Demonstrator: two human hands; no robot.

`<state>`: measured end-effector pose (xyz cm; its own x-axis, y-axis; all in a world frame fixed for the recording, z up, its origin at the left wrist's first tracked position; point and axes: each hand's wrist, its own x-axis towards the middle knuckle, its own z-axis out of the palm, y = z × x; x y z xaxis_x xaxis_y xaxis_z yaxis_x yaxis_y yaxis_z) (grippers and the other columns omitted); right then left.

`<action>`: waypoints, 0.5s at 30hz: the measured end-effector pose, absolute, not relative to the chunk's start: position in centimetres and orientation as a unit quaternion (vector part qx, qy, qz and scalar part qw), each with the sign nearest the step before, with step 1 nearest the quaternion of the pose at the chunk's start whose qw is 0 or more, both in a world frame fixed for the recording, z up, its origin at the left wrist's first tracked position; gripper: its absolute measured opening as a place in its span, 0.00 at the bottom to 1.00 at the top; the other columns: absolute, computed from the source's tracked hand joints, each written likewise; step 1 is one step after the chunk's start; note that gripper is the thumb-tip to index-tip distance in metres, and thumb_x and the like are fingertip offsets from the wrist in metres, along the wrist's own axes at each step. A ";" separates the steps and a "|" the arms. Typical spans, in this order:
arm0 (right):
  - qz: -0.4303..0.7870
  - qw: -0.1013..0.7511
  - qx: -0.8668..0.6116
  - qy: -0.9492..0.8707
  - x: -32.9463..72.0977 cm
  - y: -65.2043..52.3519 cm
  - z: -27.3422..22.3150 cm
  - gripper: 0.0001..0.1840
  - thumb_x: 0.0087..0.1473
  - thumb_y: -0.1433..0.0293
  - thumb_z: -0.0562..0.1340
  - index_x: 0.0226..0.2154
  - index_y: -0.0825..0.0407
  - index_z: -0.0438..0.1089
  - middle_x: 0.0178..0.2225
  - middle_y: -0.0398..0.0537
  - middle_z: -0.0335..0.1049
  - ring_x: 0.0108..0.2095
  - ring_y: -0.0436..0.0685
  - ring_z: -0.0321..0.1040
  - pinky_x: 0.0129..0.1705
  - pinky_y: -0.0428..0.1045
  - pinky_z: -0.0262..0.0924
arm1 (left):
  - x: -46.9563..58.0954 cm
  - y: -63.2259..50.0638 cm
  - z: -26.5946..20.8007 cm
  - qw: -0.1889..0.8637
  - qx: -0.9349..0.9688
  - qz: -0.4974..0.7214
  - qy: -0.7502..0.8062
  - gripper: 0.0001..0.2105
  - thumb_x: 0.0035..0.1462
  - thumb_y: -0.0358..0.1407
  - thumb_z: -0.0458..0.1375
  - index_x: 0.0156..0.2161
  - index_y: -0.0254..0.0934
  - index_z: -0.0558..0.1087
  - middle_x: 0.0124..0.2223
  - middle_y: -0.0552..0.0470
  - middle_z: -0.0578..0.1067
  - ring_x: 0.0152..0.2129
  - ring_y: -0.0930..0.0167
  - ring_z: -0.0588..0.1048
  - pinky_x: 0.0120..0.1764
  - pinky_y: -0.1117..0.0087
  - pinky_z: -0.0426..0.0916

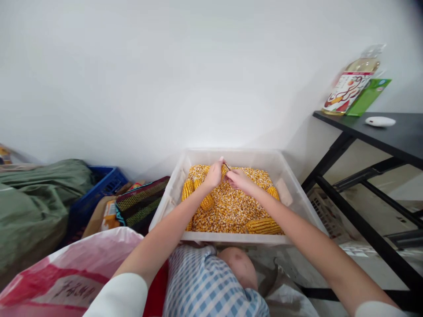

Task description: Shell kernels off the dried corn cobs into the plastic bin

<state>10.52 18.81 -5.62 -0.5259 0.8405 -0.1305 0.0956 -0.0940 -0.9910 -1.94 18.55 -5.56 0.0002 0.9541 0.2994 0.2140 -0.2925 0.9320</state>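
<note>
Over a translucent white plastic bin point(231, 238) of loose corn kernels point(228, 215), my two hands are close together. My left hand point(214, 174) is closed around an ear of corn point(224, 171), mostly hidden by the fingers. A thin, dark, stick-like tool point(227, 166) is pinched in my right hand point(238, 181), its tip at the ear; its exact kind is too small to make out. Whole ears lie on the kernels: one corn ear point(187, 189) at the left wall, another point(207, 202) below my left hand, one point(263, 226) at the near right.
A black table point(403, 132) at right carries an oil bottle point(350, 86), a green box point(368, 97) and a white object point(380, 121). At left are a blue crate point(102, 185), green cloth point(42, 193) and a red-and-white bag point(76, 273). The wall rises behind the bin.
</note>
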 end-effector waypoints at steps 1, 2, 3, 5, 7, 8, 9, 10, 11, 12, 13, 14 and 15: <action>0.629 0.295 -0.393 -0.603 10.5 18.8 -5.6 0.11 0.48 0.68 0.54 0.18 0.52 0.58 0.11 0.35 0.44 0.11 0.43 0.39 0.13 0.42 0.34 | -1.9 18.5 -5.7 0.336 0.617 0.522 0.484 0.24 0.58 0.50 0.37 0.27 0.35 0.67 0.17 0.55 0.63 0.19 0.71 0.65 0.30 0.70 0.61; 0.624 0.298 -0.398 -0.603 10.4 18.7 -5.7 0.11 0.48 0.68 0.54 0.17 0.52 0.57 0.11 0.35 0.44 0.11 0.43 0.39 0.13 0.42 0.34 | -2.0 18.5 -5.8 0.312 0.622 0.523 0.492 0.24 0.58 0.50 0.37 0.27 0.35 0.67 0.18 0.54 0.65 0.21 0.71 0.66 0.31 0.70 0.61; 0.619 0.303 -0.402 -0.603 10.3 18.6 -5.7 0.12 0.48 0.68 0.54 0.17 0.52 0.56 0.11 0.35 0.44 0.11 0.43 0.39 0.13 0.42 0.34 | -2.0 18.5 -6.0 0.286 0.626 0.525 0.501 0.24 0.58 0.50 0.37 0.27 0.35 0.66 0.20 0.54 0.66 0.23 0.71 0.66 0.33 0.70 0.61; 0.611 0.313 -0.409 -0.601 10.2 18.4 -5.8 0.12 0.48 0.68 0.55 0.17 0.51 0.55 0.11 0.35 0.45 0.11 0.43 0.40 0.13 0.43 0.34 | -2.1 18.5 -6.3 0.238 0.639 0.519 0.516 0.24 0.59 0.49 0.36 0.27 0.35 0.66 0.22 0.53 0.67 0.25 0.70 0.67 0.34 0.70 0.60; 0.607 0.321 -0.413 -0.599 10.0 18.3 -5.9 0.13 0.48 0.68 0.55 0.17 0.51 0.54 0.11 0.36 0.45 0.12 0.43 0.40 0.14 0.43 0.34 | -2.2 18.4 -6.4 0.201 0.654 0.504 0.527 0.24 0.60 0.48 0.35 0.28 0.35 0.66 0.22 0.53 0.67 0.26 0.70 0.67 0.35 0.70 0.60; 0.608 0.325 -0.414 -0.595 9.9 18.2 -5.9 0.13 0.48 0.68 0.55 0.17 0.51 0.54 0.11 0.36 0.45 0.12 0.44 0.40 0.14 0.43 0.34 | -2.3 18.3 -6.5 0.187 0.661 0.497 0.530 0.24 0.60 0.48 0.35 0.29 0.36 0.67 0.21 0.53 0.66 0.26 0.70 0.67 0.35 0.70 0.60; 0.613 0.327 -0.415 -0.588 9.9 18.2 -5.9 0.13 0.49 0.68 0.55 0.17 0.51 0.53 0.10 0.36 0.45 0.12 0.44 0.40 0.14 0.43 0.34 | -2.2 18.2 -6.4 0.176 0.667 0.492 0.531 0.23 0.60 0.48 0.35 0.30 0.36 0.67 0.21 0.53 0.66 0.26 0.70 0.67 0.35 0.70 0.59; 0.621 0.327 -0.414 -0.579 9.8 18.2 -6.0 0.14 0.49 0.67 0.54 0.17 0.51 0.53 0.10 0.36 0.45 0.12 0.44 0.39 0.13 0.43 0.33 | -2.2 18.1 -6.4 0.170 0.670 0.489 0.532 0.23 0.60 0.48 0.36 0.31 0.36 0.67 0.21 0.54 0.65 0.26 0.70 0.67 0.36 0.70 0.59; 0.633 0.326 -0.412 -0.568 9.8 18.3 -6.0 0.14 0.50 0.67 0.53 0.17 0.51 0.52 0.10 0.36 0.44 0.11 0.44 0.38 0.13 0.43 0.33 | -2.1 18.1 -6.3 0.170 0.667 0.492 0.533 0.23 0.60 0.48 0.36 0.31 0.36 0.67 0.21 0.54 0.65 0.25 0.70 0.67 0.35 0.69 0.59; 0.649 0.322 -0.408 -0.557 9.9 18.5 -5.9 0.15 0.50 0.66 0.52 0.16 0.51 0.52 0.10 0.35 0.44 0.11 0.44 0.38 0.13 0.43 0.32 | -2.1 18.2 -6.3 0.177 0.659 0.500 0.533 0.23 0.60 0.48 0.36 0.31 0.36 0.67 0.21 0.54 0.65 0.25 0.70 0.67 0.35 0.69 0.60; 0.664 0.316 -0.401 -0.546 9.9 18.6 -5.9 0.15 0.51 0.66 0.51 0.16 0.51 0.53 0.09 0.35 0.43 0.11 0.44 0.37 0.13 0.43 0.32 | -2.0 18.3 -6.2 0.192 0.646 0.513 0.533 0.23 0.60 0.48 0.36 0.31 0.35 0.67 0.21 0.54 0.66 0.25 0.70 0.67 0.35 0.69 0.60; 0.677 0.312 -0.393 -0.539 10.0 18.8 -5.8 0.14 0.51 0.66 0.50 0.16 0.51 0.54 0.09 0.35 0.43 0.10 0.44 0.36 0.13 0.43 0.32 | -1.9 18.5 -6.1 0.212 0.628 0.529 0.530 0.23 0.60 0.48 0.36 0.30 0.35 0.66 0.21 0.53 0.66 0.25 0.70 0.67 0.35 0.69 0.60; 0.688 0.307 -0.383 -0.535 10.1 18.9 -5.7 0.14 0.50 0.67 0.49 0.16 0.51 0.55 0.09 0.35 0.42 0.10 0.44 0.36 0.13 0.43 0.32 | -1.9 18.7 -6.0 0.234 0.611 0.545 0.524 0.24 0.60 0.48 0.35 0.29 0.35 0.66 0.21 0.53 0.66 0.25 0.70 0.67 0.34 0.69 0.61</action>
